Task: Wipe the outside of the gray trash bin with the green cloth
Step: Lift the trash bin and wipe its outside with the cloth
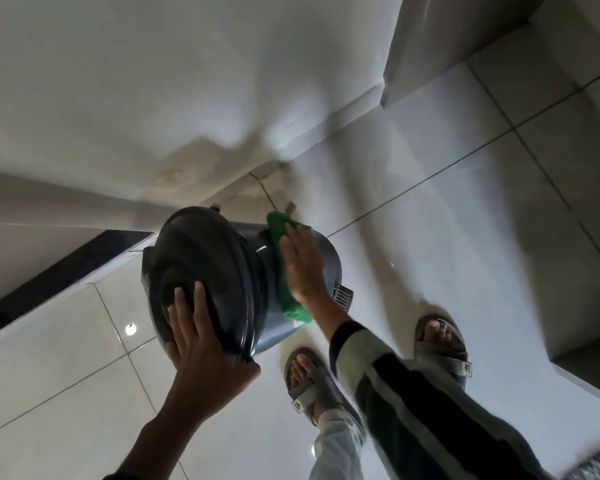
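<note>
The gray trash bin (328, 251) stands on the tiled floor near a wall corner, seen from above, with its dark round lid (201, 258) on top. My left hand (201, 344) rests flat on the near edge of the lid, fingers spread, steadying it. The green cloth (284, 261) drapes down the bin's right side. My right hand (303, 268) presses flat on the cloth against the bin's outer wall. A foot pedal (343, 295) sticks out at the bin's base, right of my wrist.
My feet in gray sandals (309, 386) (442, 344) stand just right of the bin on glossy white tiles. A white wall (118, 98) runs behind the bin. A dark strip (59, 271) lies at the left. A pale cabinet or step (589, 355) is at the far right.
</note>
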